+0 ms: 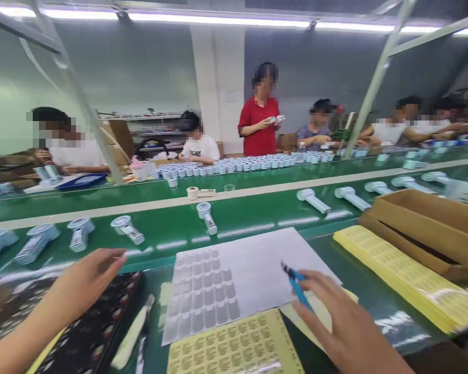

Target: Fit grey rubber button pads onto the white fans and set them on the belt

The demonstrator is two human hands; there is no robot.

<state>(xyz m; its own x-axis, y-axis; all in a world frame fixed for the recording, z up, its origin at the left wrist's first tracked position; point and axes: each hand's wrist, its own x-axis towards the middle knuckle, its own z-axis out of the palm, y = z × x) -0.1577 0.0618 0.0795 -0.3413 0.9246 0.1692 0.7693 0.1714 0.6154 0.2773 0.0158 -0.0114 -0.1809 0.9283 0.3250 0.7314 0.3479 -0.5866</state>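
Observation:
My left hand is over the left side of the bench, fingers stretched out and holding nothing. Just beyond its fingertips a pale-blue round-headed device with a handle lies on the green conveyor belt. In my right hand is a pair of blue tweezers with dark tips, above the right part of a white sheet. Rows of clear-grey stickers cover that sheet's left side. A yellow sheet of printed labels overlaps its near edge.
A black tray with small parts is at left, beside a pale strip-like tool. On the right lie a stack of yellow label sheets and an open cardboard box. More devices line the belt; several co-workers work across it.

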